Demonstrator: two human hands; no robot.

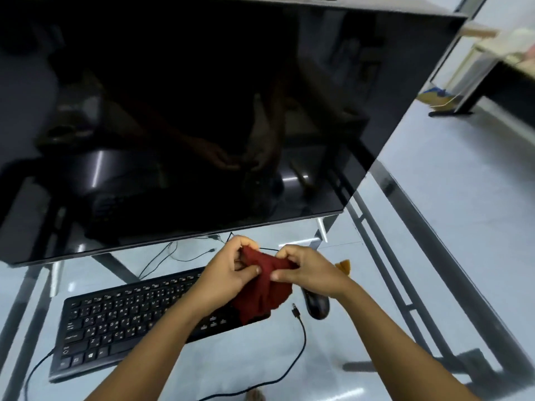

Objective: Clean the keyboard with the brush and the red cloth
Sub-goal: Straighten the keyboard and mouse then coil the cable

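Note:
A black keyboard (115,322) lies on the glass desk (246,369), slanting up to the right. Above its right end both hands hold the red cloth (265,296), which hangs bunched between them. My left hand (231,273) grips the cloth's left upper part with thumb and fingers. My right hand (304,269) pinches its right upper part. The cloth's lower edge covers the keyboard's right corner. An orange-brown tuft (344,267), maybe the brush's bristles, peeks out behind my right wrist; the rest is hidden.
A large dark monitor (202,111) stands close behind the keyboard on metal feet. A black mouse (317,306) sits right of the keyboard. A loose black cable (301,342) with a plug curls over the desk front. The desk's metal frame runs along the right.

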